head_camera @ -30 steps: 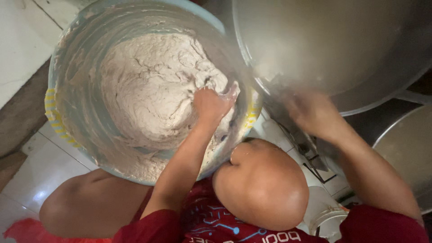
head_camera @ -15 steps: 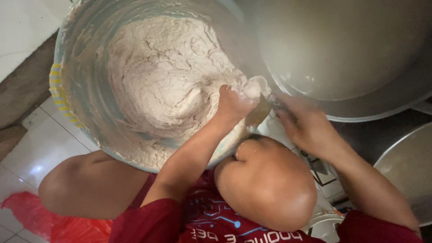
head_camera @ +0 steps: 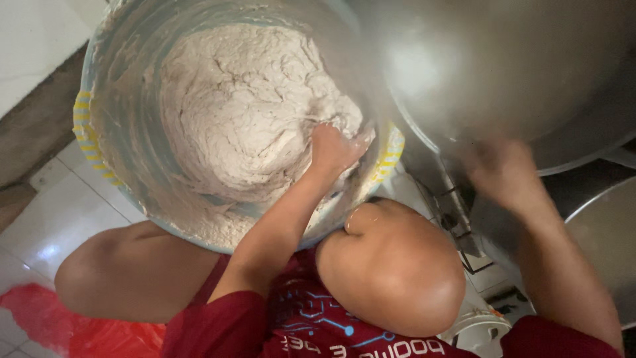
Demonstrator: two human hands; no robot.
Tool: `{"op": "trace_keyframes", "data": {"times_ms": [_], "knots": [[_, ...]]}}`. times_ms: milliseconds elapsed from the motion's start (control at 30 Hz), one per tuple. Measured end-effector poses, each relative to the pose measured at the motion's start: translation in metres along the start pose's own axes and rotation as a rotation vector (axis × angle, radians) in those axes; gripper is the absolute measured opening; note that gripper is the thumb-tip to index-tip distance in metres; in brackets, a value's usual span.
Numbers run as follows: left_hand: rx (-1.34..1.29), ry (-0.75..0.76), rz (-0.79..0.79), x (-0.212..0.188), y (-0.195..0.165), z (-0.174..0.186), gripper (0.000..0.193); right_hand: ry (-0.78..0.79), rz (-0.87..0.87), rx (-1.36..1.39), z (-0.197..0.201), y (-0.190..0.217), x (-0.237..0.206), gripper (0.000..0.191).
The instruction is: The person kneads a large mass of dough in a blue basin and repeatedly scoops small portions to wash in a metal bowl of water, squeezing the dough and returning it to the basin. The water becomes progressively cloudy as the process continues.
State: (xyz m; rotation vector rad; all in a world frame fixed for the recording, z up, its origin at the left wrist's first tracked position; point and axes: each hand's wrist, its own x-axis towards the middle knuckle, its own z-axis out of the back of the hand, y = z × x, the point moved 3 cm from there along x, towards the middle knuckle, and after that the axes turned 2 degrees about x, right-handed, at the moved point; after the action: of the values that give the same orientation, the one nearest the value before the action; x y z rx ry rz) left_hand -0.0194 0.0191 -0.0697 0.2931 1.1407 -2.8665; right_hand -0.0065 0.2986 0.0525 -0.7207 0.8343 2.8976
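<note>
A large plastic tub (head_camera: 109,132) with a yellow-striped rim holds a big mass of pale, sticky dough (head_camera: 245,113). My left hand (head_camera: 334,149) is dug into the dough at its right edge, fingers curled into it and smeared with it. My right hand (head_camera: 503,172) is blurred, resting against the lower edge of a big steel bowl (head_camera: 503,66) to the right of the tub; whether it grips the rim is unclear. My bare knees (head_camera: 391,265) sit just below the tub.
A second metal bowl (head_camera: 606,238) shows at the right edge. White floor tiles (head_camera: 46,219) lie at the left, with a red plastic bag (head_camera: 73,325) at the bottom left. A small white lid-like object (head_camera: 480,331) sits by my right knee.
My left hand has shifted right along the dough to the tub's right wall. My right hand has slid right along the steel bowl's edge. The view moved closer.
</note>
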Motion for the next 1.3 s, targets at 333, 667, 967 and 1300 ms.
{"op": "trace_keyframes", "data": {"times_ms": [333,667,967,1300], "knots": [[-0.001,-0.160,-0.366,-0.014,-0.017,0.001,0.029,0.040,0.288,0.188,-0.019,0.070,-0.020,0.045],[0.292,0.003,0.122,0.025,0.038,0.040,0.016,0.360,-0.144,0.431,-0.038,0.045,0.000,0.041],[0.508,-0.303,0.174,0.146,0.088,0.121,0.019,-0.173,0.011,-0.447,-0.004,-0.058,0.064,0.032],[0.530,0.846,-0.737,-0.026,0.008,0.011,0.027,-0.337,0.102,-0.205,0.017,-0.011,0.047,0.029]]}}
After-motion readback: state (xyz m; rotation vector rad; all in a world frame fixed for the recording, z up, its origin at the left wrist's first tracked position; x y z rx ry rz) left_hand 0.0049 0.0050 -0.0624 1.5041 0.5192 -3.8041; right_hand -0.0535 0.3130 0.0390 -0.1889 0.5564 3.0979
